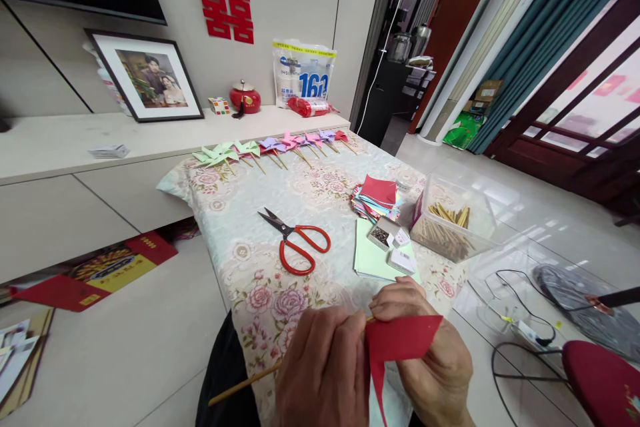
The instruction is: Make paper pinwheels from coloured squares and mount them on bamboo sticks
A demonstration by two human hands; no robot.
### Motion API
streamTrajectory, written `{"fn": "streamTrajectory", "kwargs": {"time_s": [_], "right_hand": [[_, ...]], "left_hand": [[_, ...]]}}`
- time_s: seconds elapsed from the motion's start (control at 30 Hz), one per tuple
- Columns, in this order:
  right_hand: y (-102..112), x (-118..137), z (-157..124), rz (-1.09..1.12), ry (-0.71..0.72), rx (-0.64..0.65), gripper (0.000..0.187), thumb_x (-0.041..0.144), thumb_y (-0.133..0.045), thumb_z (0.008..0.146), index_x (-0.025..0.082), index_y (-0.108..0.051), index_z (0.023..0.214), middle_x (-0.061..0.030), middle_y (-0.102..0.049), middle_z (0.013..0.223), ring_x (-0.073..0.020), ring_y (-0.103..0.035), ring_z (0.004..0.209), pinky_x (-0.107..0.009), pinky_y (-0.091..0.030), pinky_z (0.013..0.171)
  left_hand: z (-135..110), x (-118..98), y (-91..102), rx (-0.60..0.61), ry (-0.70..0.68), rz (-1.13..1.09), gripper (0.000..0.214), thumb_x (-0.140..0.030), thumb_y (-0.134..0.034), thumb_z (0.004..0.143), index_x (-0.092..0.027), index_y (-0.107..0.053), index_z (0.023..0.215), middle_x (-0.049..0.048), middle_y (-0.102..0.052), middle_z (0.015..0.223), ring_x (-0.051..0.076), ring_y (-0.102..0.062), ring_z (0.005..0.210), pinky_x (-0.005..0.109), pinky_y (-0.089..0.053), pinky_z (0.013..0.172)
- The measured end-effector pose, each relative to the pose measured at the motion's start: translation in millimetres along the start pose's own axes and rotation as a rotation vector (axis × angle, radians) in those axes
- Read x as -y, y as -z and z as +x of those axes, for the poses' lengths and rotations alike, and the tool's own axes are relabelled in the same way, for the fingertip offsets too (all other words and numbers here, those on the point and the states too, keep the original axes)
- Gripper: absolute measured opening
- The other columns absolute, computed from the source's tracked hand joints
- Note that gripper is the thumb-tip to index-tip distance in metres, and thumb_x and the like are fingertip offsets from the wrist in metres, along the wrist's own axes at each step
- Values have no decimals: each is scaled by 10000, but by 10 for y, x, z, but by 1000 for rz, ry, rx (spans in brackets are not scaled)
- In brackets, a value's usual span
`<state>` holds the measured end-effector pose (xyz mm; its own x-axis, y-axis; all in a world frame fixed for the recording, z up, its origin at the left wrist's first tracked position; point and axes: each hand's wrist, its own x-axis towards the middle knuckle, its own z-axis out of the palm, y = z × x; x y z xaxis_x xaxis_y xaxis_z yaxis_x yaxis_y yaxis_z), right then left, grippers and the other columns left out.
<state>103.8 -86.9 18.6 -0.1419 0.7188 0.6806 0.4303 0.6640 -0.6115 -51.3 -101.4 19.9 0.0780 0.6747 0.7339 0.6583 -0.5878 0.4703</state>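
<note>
My left hand (323,367) is closed round a thin wooden stick (245,383), whose free end points to the lower left. My right hand (435,363) grips a red paper pinwheel (403,340) by its folded paper, right beside the left fingers. The stick's other end meets the paper between both hands; the exact joint is hidden by fingers. Beyond the hands lie scissors (286,230) with red handles, blades open. To the right, a small open box of metal pins (381,235) and a white box (401,261) rest on light green paper sheets (367,260).
A stack of coloured paper squares (379,192) lies by a clear plastic bin (450,227) of wooden sticks. Several finished pinwheels (273,145) line the far edge of the floral tablecloth (320,180). A red stool (603,380) and cables (525,300) are at the right.
</note>
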Motion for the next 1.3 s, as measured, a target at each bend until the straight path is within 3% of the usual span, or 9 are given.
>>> {"fn": "streamTrajectory", "kwargs": {"time_s": [0.17,0.37,0.57,0.63,0.8,0.97,1.03,1.17,1.3], "right_hand": [[1,21,42,-31,-9,12,225,38,-517,890,219,-648,914,7,-684,831,-178,-656,822,-415,-371,965],[-25,10,32,-49,-2,-14,205,51,-506,904,219,-625,910,9,-662,821,-177,-653,822,-427,-361,972],[-16,-8,15,-63,10,21,189,52,-502,906,205,-611,931,-7,-651,841,-188,-637,848,-449,-352,987],[13,-13,30,-65,14,57,182,59,-509,902,204,-611,943,-11,-656,850,-194,-634,854,-451,-353,978],[91,-45,160,-73,-112,183,126,142,-564,922,216,-612,832,19,-636,751,-165,-596,718,-369,-420,822],[88,-86,329,-19,-408,332,187,276,-637,908,205,-670,738,8,-656,696,-173,-600,697,-293,-467,663],[80,-99,365,30,-461,376,183,301,-641,909,202,-695,766,6,-685,719,-172,-622,695,-282,-489,652],[94,-182,324,105,-458,289,177,336,-675,903,238,-716,1043,-17,-754,982,-198,-701,897,-293,-551,780],[98,-326,223,14,-336,176,288,294,-645,935,289,-662,1222,-45,-714,1202,-221,-669,1119,-343,-543,933]], "left_hand": [[3,3,7,29,-63,16,199,-62,-487,944,-133,-631,1061,69,-684,858,165,-651,778,268,-534,753],[5,-71,-13,-11,7,41,194,-55,-475,954,-150,-630,1022,71,-684,831,176,-649,770,287,-535,755],[-12,8,12,54,-100,22,240,-25,-522,886,-128,-618,1081,78,-676,860,179,-639,763,281,-537,727],[-32,37,14,74,-67,-15,284,-25,-488,867,-130,-607,1103,88,-674,879,194,-638,780,306,-546,728],[-77,94,-49,243,178,-245,392,14,-457,754,-210,-627,1027,63,-660,898,205,-645,832,320,-555,715],[-80,190,-159,406,669,-540,76,-182,-628,748,-211,-641,817,19,-644,767,168,-573,632,284,-490,578],[-59,245,-194,402,847,-696,98,-293,-655,777,-196,-643,774,19,-655,721,166,-573,633,280,-472,595],[17,334,-229,319,1096,-879,263,-387,-682,757,-192,-561,629,-33,-539,522,117,-459,511,243,-360,521],[82,353,-249,301,1196,-935,234,-305,-674,710,-196,-504,592,-69,-436,458,82,-344,458,228,-256,476]]}}
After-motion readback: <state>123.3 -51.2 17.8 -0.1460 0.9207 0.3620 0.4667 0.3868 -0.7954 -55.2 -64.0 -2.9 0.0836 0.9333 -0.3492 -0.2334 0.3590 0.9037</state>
